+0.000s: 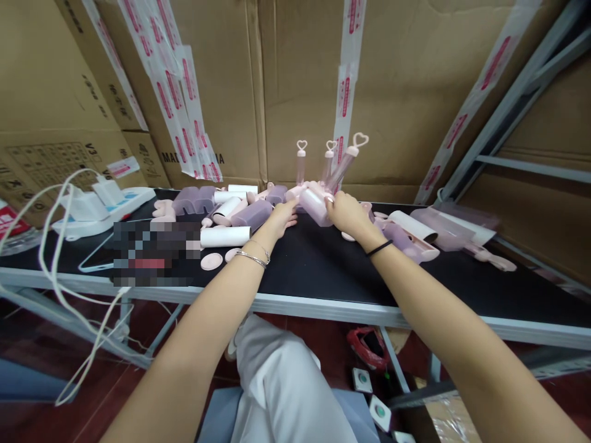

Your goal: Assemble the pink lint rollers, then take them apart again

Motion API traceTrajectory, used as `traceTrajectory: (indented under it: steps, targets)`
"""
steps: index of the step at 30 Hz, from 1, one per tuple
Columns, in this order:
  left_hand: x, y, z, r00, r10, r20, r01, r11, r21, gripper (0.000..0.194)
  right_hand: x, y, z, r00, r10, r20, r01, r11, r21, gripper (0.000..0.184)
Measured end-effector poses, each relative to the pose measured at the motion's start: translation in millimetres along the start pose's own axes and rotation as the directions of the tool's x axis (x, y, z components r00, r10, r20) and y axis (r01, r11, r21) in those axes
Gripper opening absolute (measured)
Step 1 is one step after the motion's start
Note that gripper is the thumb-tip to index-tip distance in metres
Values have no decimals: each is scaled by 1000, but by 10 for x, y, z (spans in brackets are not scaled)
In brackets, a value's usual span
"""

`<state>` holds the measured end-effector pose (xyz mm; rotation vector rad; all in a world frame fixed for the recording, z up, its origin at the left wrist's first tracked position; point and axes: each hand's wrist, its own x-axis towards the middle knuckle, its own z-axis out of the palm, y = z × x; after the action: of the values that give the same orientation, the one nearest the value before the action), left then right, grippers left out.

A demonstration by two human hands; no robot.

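Note:
My left hand lies low over the black table with its fingers stretched out, beside a group of pale pink plastic parts. My right hand is closed at the right side of a translucent pink container, its thumb against it. Behind the container rise three slim pink tubes with heart-shaped loops on top: an upright left tube, a middle tube and a right tube that leans right. Their lower ends are hidden by the container and pink parts.
White cardboard-like rolls, purple translucent shells and pink discs lie left. More shells and a white roll lie right. A power strip with cables stands far left. Cardboard walls the back.

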<state>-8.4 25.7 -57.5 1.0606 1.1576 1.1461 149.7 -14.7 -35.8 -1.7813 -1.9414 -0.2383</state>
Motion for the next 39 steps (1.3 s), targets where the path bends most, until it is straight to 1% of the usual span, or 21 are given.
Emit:
traceTrajectory:
  steps: [2,3,5,7,10,12,15,17,19,21,23,25,28,30,32,35,36,37,39]
  targets:
    - [-28,-1,34,992,14,126,-8,999,-43,37,34,-17,-11,999,20,-35,-16,993,116,38]
    - [-43,2,50,982,39,186,-26,997,-70,39,44,-28,-13,999,22,-33,-17,986,164,37]
    - [-72,11,76,960,114,256,-84,989,-125,38,48,-52,-10,1000,-22,-2,22,972,234,33]
    - [-93,21,89,954,173,245,-139,979,-151,33,44,-69,0,998,-64,7,60,961,271,28]
    - [-105,31,84,962,194,190,-170,976,-138,31,46,-64,-1,997,-69,-40,78,956,284,25]
    - [-100,31,70,963,206,173,-185,974,-130,33,61,-30,-29,997,-20,-73,40,961,274,26]
    - [-64,16,36,970,217,114,-207,974,-92,33,97,65,-99,985,101,-140,-62,964,260,31]
    - [-25,-1,12,981,189,53,-187,981,-49,34,119,134,-135,966,165,-200,-106,956,274,34]
    - [9,-13,-3,993,117,2,-117,993,-7,41,132,179,-145,951,190,-245,-115,949,292,37]
    - [18,-10,0,999,33,-18,-32,999,3,50,133,189,-132,947,184,-265,-102,950,296,37]
    - [-6,7,22,1000,-12,5,13,999,-37,58,122,170,-112,951,159,-265,-80,955,285,37]
    - [-53,28,53,997,-11,70,18,995,-95,62,107,139,-100,958,123,-258,-51,962,268,36]
    - [-117,43,90,981,9,195,20,989,-145,62,84,106,-112,961,85,-263,-16,967,255,35]
    - [-130,37,100,967,13,253,26,988,-150,60,74,99,-130,956,84,-279,-8,965,263,35]
    - [-116,28,98,968,23,250,14,989,-144,57,65,95,-151,951,87,-297,-3,962,273,35]
    - [-81,21,86,986,45,162,-24,992,-127,53,40,67,-181,948,68,-311,20,962,272,36]
    - [-78,22,82,988,46,148,-28,992,-126,54,26,50,-192,950,56,-306,31,962,270,36]
    - [-81,24,81,987,44,158,-24,991,-131,55,9,28,-204,954,40,-296,44,962,271,37]
    - [-107,29,83,969,9,248,28,989,-142,63,-30,-20,-232,962,3,-274,77,957,281,38]
